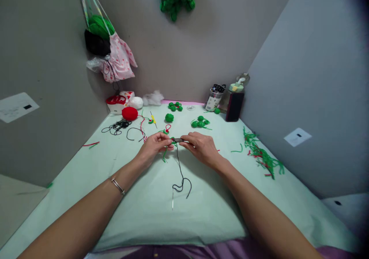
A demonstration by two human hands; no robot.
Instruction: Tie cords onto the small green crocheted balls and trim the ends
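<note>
My left hand (158, 143) pinches a small green and red crocheted piece (173, 140), mostly hidden by the fingers. A green yarn tail (164, 157) hangs below it, and a red loop (168, 127) shows just behind. My right hand (198, 145) is closed on a slim grey tool (179, 140), whose tip meets the piece; its exact kind is unclear. From the piece a black thread (180, 170) runs down to the cloth, curling beside a sewing needle (172, 201).
Green yarn balls (169, 117) and bundles (200, 122) lie beyond my hands. Behind my left hand are red yarn (129, 113), tangled black cord (118, 126) and a yellow-handled hook (153, 117). Yarn scraps (262, 155), a phone (235, 107) and a pen cup (213, 99) stand or lie right.
</note>
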